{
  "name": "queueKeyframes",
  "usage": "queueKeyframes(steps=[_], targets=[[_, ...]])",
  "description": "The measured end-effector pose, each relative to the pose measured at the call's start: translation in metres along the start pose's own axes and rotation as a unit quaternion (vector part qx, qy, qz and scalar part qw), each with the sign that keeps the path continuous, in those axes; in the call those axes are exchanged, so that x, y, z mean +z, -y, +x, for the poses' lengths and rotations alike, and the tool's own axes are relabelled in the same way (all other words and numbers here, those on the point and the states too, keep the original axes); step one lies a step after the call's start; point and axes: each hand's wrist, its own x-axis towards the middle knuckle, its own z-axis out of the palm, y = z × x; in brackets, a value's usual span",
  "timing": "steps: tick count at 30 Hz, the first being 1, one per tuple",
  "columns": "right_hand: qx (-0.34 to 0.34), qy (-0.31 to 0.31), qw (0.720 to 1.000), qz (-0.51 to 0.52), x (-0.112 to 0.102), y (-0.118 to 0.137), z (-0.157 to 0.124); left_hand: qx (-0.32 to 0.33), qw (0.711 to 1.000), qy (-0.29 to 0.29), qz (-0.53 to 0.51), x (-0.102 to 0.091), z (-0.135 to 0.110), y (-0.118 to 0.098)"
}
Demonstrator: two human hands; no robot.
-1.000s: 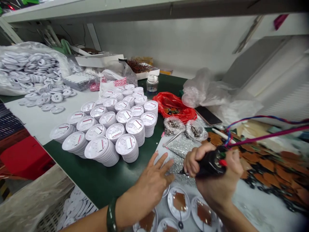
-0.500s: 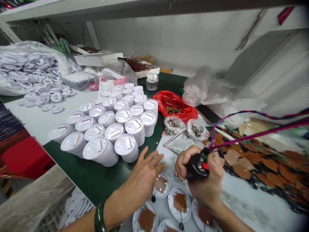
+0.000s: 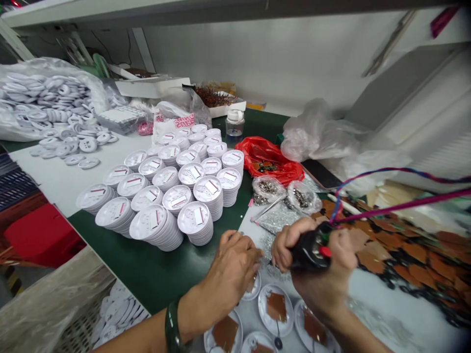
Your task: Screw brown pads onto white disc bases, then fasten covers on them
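Observation:
My right hand [image 3: 324,264] is wrapped round a black electric screwdriver [image 3: 311,247] with a red button, its blue and red cords running off to the right. My left hand [image 3: 235,264] is closed, fingers curled in and fingertips turned away, so what they hold, if anything, is hidden. It hovers over a white round plastic housing [image 3: 252,292] that it partly covers. Close by lie more such housings, one with a brown circuit board [image 3: 275,307] and a small black disc [image 3: 278,343] on a wire. Loose small screws [image 3: 274,269] are scattered between my hands.
Stacks of white round covers [image 3: 156,225] stand at the left on the green mat. Behind are a red plastic bag [image 3: 265,152], small bags of metal parts [image 3: 301,196] and a bottle [image 3: 234,125]. Brown boards [image 3: 415,252] are heaped at right. A shelf [image 3: 221,12] crosses overhead.
My left hand has gone from spread fingers to curled ones and shifted slightly right. My right hand with the screwdriver has moved a little to the right.

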Motion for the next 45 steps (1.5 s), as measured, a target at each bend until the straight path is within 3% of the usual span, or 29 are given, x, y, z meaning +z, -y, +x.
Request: queueKeyframes(steps=[5,12,18,23,26,30,34,39,45], targets=[[0.008,-0.004,1.000,-0.002,-0.006,-0.017,0.003,-0.018,1.000,0.000,-0.011,-0.004,0.000,-0.001],[-0.014,-0.006,1.000,0.022,0.005,0.015,0.004,0.020,0.997,-0.041,-0.057,0.011,0.004,0.007],[-0.021,-0.011,0.999,0.040,0.008,0.023,0.001,0.050,0.993,-0.053,-0.093,0.011,0.010,0.008],[0.009,-0.020,0.996,0.086,0.010,0.035,0.010,0.026,0.970,-0.017,-0.242,0.002,0.000,0.012],[0.042,0.009,0.993,0.107,0.012,0.040,0.013,0.012,0.953,0.001,-0.302,-0.004,-0.007,0.013],[0.062,0.040,0.992,0.106,0.020,0.038,0.005,0.019,0.958,-0.014,-0.286,-0.006,-0.018,0.011],[0.058,0.050,0.994,0.084,0.027,0.029,-0.007,-0.016,0.959,-0.036,-0.279,0.002,-0.030,0.012],[0.076,0.048,0.991,0.095,0.025,0.017,-0.014,0.025,0.978,-0.063,-0.196,0.001,-0.039,0.018],[0.112,0.069,0.987,0.089,0.020,-0.002,-0.023,0.049,0.990,-0.029,-0.130,-0.012,-0.044,0.020]])
